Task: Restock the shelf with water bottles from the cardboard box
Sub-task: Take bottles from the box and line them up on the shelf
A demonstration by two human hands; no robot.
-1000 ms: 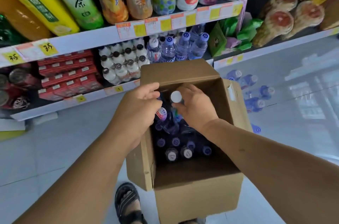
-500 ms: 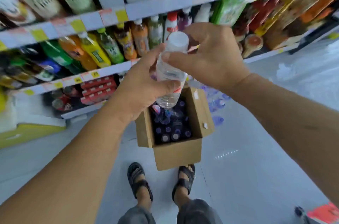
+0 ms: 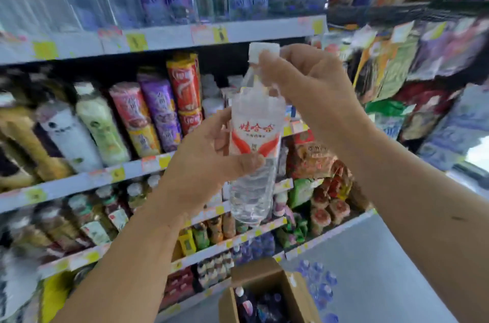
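**Bottle out of box, on way up to shelf**

Transfer step in hand, judging by pose: lifted clear of the cardboard box (image 3: pixel 299 293), not yet placed. Held upright in mid-air in front of the middle shelves w/ mixed drinks, well above the box at bottom edge of view: one water bottle (image 3: pixel 255 142). Gripped round the label zone by L hand (image 3: pixel 201 164), fingers (image 3: pixel 221 124) curled behind it, thumb across the front. Pinched at the neck, just under the white cap, by R hand (image 3: pixel 304 90), fingertips closed on it.

Next, prob.: find the row of same water. Maybe the blurred clear bottles on top shelf (image 3: pixel 169 37), but cannot tell for sure. Then raise, slide in base-first, keep upright, let go w/ R first. Needs a free slot; none visible from here.

Vs 0.5 s ago: higher against the shelving, red label turned to camera, same two-hand hold. Box pushed down to bottom edge of view, feet gone from view. Vs 1.0 s ago: both hands down inside box then, up and out now.
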